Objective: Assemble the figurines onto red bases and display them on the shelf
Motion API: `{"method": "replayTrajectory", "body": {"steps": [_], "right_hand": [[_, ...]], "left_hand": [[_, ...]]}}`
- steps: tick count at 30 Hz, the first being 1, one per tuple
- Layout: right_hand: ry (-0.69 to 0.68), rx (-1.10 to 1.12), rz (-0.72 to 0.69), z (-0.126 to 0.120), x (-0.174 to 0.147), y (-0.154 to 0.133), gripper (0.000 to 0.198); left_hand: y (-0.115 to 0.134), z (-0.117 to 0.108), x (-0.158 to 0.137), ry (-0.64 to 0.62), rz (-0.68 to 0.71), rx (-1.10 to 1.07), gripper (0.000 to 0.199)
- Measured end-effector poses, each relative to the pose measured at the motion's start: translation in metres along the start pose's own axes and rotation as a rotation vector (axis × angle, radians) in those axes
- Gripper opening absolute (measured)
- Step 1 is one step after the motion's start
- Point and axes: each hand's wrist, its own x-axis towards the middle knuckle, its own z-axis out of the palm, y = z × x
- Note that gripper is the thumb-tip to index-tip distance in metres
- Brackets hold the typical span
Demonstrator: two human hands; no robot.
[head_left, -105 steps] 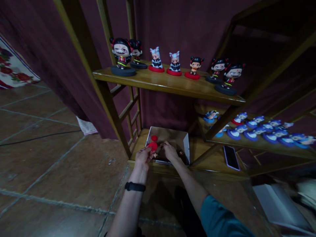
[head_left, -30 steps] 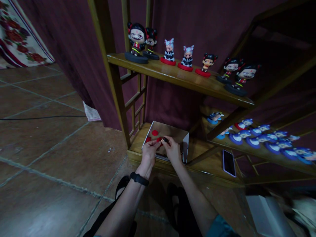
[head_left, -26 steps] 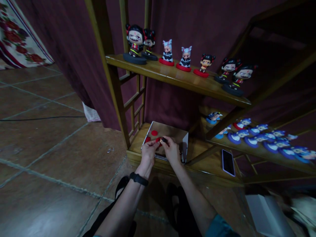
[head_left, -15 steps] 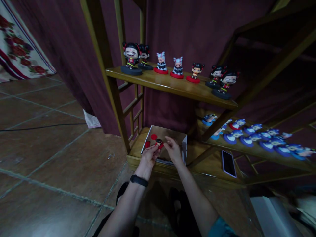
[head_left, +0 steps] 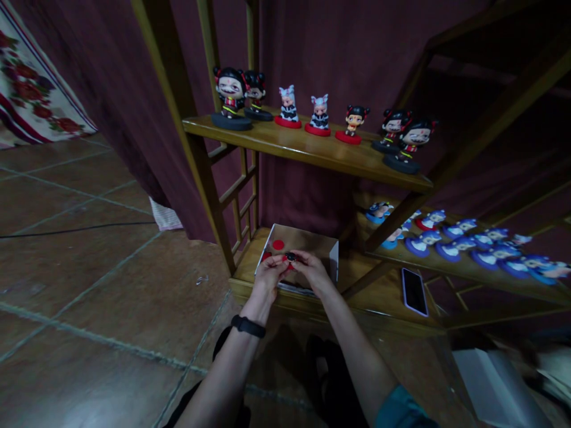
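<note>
Pinching a black-haired figurine (head_left: pixel 290 257) with a red base (head_left: pixel 289 267), both hands (head_left: pixel 270 275) close together over an open cardboard box (head_left: pixel 307 239).

Holding a small black-topped doll (head_left: pixel 289 257) between the left hand (head_left: pixel 270 276) and the right hand (head_left: pixel 311 270), above an open box (head_left: pixel 334 260) on the bottom board (head_left: pixel 379 297). Showing a red disc (head_left: pixel 278 244) inside the box, beyond the left hand. Wearing a dark wristband (head_left: pixel 248 326) on the left wrist and a teal sleeve (head_left: pixel 404 410) on the right arm. Facing an upper shelf (head_left: pixel 285 139) with seven dolls (head_left: pixel 229 95) on black or red round bases, before a dark red curtain (head_left: pixel 303 178). Displaying mostly bluish dolls (head_left: pixel 423 241) on a lower shelf (head_left: pixel 388 254) to the right, with a phone (head_left: pixel 414 291) lying below.
</note>
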Motion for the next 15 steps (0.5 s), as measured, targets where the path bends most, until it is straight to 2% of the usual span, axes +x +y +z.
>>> {"method": "replayTrajectory", "body": {"steps": [6,15], "right_hand": [[-0.006,0.008,0.001,0.000,-0.002,-0.001,0.036],[0.063,0.052,-0.009,0.010,0.002,0.009,0.038]], "left_hand": [[-0.002,-0.001,0.000,-0.010,0.012,-0.010,0.024],[-0.007,0.006,-0.002,0.094,0.112,0.001,0.031]]}}
